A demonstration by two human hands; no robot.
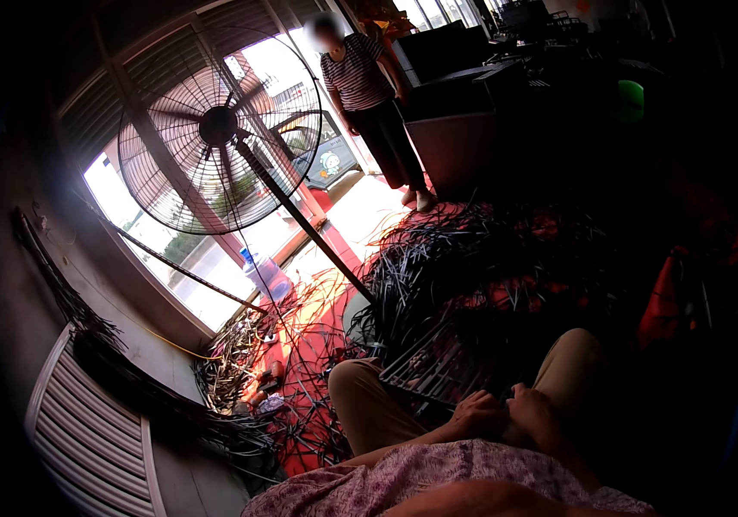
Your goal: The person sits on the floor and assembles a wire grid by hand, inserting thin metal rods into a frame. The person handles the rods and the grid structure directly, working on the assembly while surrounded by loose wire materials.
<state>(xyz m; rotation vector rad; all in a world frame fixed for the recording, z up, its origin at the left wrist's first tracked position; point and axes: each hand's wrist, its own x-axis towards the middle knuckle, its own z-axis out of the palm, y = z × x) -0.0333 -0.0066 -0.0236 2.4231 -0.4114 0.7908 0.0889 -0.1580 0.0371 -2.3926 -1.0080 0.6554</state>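
My left hand (477, 414) and my right hand (530, 410) are close together over my lap, between my bent knees. Both have curled fingers. Whatever they pinch is too dark and small to make out. Just beyond the left hand, a panel of crossed dark flat strips (438, 366) lies between my knees, its right part lost in shadow. Past it spreads a large tangled heap of black strips (420, 267) on the red floor.
A large stand fan (218, 127) rises at the left by a bright doorway. A person (369, 90) in a striped top stands there. Near the fan is a clear water jug (270, 280). A slatted rack (89, 431) leans at the left wall, and brown strips (229, 362) lie nearby.
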